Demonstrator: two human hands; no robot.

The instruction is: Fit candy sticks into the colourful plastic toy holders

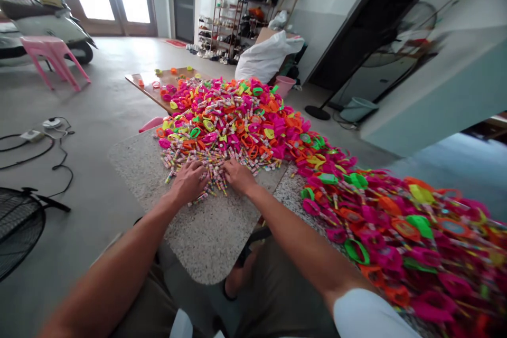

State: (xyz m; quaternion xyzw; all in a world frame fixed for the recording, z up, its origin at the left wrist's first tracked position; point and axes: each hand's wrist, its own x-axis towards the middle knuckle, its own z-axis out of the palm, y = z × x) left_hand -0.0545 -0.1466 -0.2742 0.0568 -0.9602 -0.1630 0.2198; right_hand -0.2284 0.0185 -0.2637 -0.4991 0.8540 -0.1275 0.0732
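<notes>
At the near edge of a big heap, small printed tubes (pixel 216 177), like wrapped candy rolls, lie loose on a speckled stone tabletop (pixel 209 237). My left hand (pixel 189 182) rests on the left of these tubes, its fingers bent down around some of them. Across from it, my right hand (pixel 238 175) reaches in from the right, fingers curled in among the tubes; its fingertips are partly hidden. Just beyond both hands rise bright plastic toy watches (pixel 273 140) in pink, orange, yellow and green, mixed with more tubes.
More toy watches (pixel 380 243) spread along the right side, blurred up close. A wooden board (pixel 138 80) holds the heap's far end. Behind stand a white sack (pixel 261 58), a pink bucket (pixel 284 84) and shoe racks (pixel 227 26). Floor fan (pixel 19 229), cables and a pink stool (pixel 53 53) are left.
</notes>
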